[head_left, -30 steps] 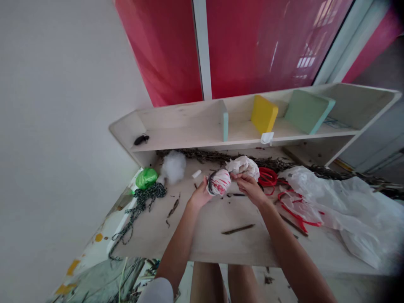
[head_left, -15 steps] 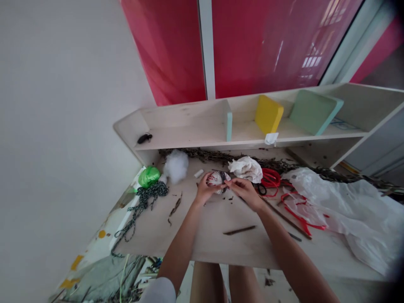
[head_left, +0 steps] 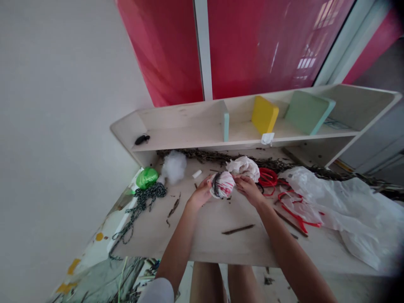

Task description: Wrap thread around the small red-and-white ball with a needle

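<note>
A round ball (head_left: 222, 185), white with red streaks and a dark band, looks wound with yarn or strips. My left hand (head_left: 201, 194) is wrapped round its left side and holds it up over the table. Close to the ball's right edge, my right hand (head_left: 248, 188) is closed with fingertips pinched; what is between them is too small to make out. Crumpled white paper or cloth (head_left: 243, 167) lies just behind my right hand. A short brown stick (head_left: 238, 229) rests on the table in front of the ball.
Green ball (head_left: 147, 178), white fluff (head_left: 174, 166) and dark patterned cord (head_left: 142, 206) lie on the left. Red cord (head_left: 267, 177) and a clear plastic bag (head_left: 341, 202) lie on the right. Dried plant stems run below a shelf (head_left: 186, 136) with coloured dividers at the back.
The ball has turned in my left hand, so its dark band now faces left. My right hand has moved slightly right, away from the ball's front.
</note>
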A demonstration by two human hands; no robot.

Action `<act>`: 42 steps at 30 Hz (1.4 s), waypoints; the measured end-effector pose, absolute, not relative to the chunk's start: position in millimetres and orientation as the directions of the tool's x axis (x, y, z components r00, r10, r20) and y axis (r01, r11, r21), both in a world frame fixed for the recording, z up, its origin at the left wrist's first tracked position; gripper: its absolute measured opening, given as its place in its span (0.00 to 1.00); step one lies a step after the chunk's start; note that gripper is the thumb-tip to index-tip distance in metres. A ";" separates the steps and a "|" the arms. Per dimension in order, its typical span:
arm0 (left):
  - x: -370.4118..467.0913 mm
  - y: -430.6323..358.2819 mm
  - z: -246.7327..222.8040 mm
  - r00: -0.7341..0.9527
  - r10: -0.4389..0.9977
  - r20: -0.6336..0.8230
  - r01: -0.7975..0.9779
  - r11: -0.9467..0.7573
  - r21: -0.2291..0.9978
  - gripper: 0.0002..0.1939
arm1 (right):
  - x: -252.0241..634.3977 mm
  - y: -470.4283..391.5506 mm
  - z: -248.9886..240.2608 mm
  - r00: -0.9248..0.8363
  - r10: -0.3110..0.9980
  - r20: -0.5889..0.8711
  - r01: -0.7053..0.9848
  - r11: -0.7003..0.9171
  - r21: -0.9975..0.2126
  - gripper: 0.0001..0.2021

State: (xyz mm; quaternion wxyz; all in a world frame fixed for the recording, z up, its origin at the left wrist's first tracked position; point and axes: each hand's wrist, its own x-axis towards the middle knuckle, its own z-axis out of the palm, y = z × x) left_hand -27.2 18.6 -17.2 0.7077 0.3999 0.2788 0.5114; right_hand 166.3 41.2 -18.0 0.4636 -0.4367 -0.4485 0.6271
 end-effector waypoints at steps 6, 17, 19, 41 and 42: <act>-22.4 31.2 -21.9 -0.237 0.971 -0.031 -0.376 -0.063 0.924 0.31 | 149.0 32.8 -32.4 -0.143 0.939 0.313 0.286 0.342 -0.895 0.16; -24.5 27.1 -20.5 -0.108 0.990 0.094 0.047 -0.089 0.995 0.31 | 145.7 20.4 -2.5 -0.231 0.954 0.191 0.006 0.198 -0.980 0.21; -22.6 23.3 -15.2 0.049 0.998 0.031 0.019 -0.032 0.999 0.32 | 152.0 24.3 0.9 -0.193 0.974 0.122 -0.096 0.105 -0.990 0.21; -31.9 32.9 -23.6 -0.169 0.973 -0.159 -0.409 0.077 0.909 0.33 | 141.3 22.3 -21.3 -0.236 0.939 0.248 0.096 0.277 -0.956 0.16; -30.6 33.9 -24.1 -0.232 0.960 -0.157 -0.371 0.062 0.927 0.33 | 140.7 21.4 -19.7 -0.249 0.940 0.235 0.082 0.262 -0.962 0.16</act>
